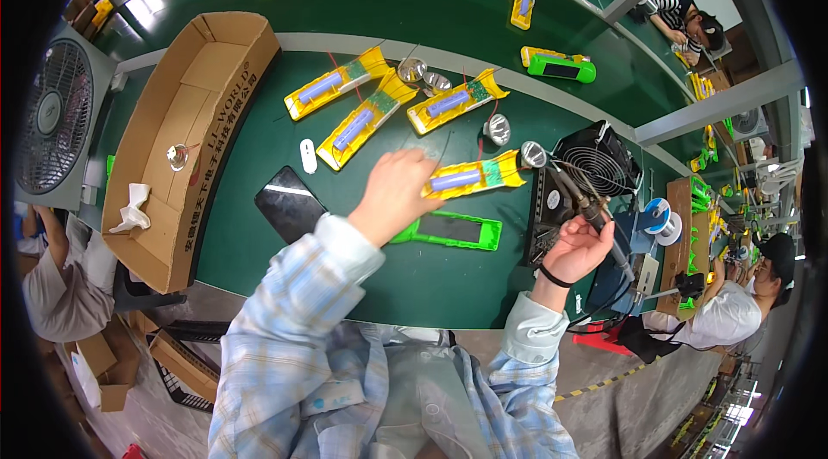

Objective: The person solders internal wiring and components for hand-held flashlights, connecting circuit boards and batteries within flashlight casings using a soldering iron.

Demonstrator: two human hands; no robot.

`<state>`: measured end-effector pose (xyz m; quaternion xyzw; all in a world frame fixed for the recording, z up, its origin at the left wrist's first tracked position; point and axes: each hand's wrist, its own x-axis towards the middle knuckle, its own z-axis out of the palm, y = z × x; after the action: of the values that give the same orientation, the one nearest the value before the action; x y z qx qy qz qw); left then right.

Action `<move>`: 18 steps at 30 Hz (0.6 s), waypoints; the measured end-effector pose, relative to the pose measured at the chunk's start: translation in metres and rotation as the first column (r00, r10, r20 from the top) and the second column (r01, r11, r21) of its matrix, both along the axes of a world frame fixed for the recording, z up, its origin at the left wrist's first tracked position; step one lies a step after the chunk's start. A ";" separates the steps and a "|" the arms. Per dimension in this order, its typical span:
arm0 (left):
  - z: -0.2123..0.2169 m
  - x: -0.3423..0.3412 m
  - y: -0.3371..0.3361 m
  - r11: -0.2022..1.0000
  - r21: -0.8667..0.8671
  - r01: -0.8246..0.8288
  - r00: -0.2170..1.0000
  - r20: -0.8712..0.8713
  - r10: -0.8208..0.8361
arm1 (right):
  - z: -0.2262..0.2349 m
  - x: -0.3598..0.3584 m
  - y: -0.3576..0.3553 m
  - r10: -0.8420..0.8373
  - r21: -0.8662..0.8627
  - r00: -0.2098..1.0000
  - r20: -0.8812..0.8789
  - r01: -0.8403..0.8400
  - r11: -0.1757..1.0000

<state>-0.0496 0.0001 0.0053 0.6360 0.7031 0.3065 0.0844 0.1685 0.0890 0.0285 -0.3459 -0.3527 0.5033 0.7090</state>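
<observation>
My left hand point(395, 191) is closed on the near end of a yellow flashlight housing point(466, 191), which holds a blue battery cell and a small green circuit board. A silver reflector cup point(533, 154) lies at that housing's far end. Between the fingers of my right hand point(576, 250) is a soldering iron point(592, 210), its tip pointing up and left toward the reflector. Just below the held housing, a bright green frame point(487, 235) lies on the bench, partly hidden by my left hand. Several similar yellow housings point(355, 128) with batteries, wires and reflectors lie beyond.
A long cardboard box point(191, 200) stands at the left, beside a dark phone point(291, 203) and a small white oval piece point(308, 156). Right of my work are a black fan unit point(599, 157) and a solder spool point(662, 222). Co-workers sit at both sides.
</observation>
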 end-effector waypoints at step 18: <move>0.055 0.009 -0.051 0.746 0.660 0.086 0.962 0.141 -0.235 | -0.023 -0.035 0.021 0.161 0.238 0.976 0.145 -0.192 0.952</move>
<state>-0.0409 -0.0506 0.0603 0.6472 0.4826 0.5888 -0.0390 0.1331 0.1098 0.0054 -0.2514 -0.4861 0.4937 0.6758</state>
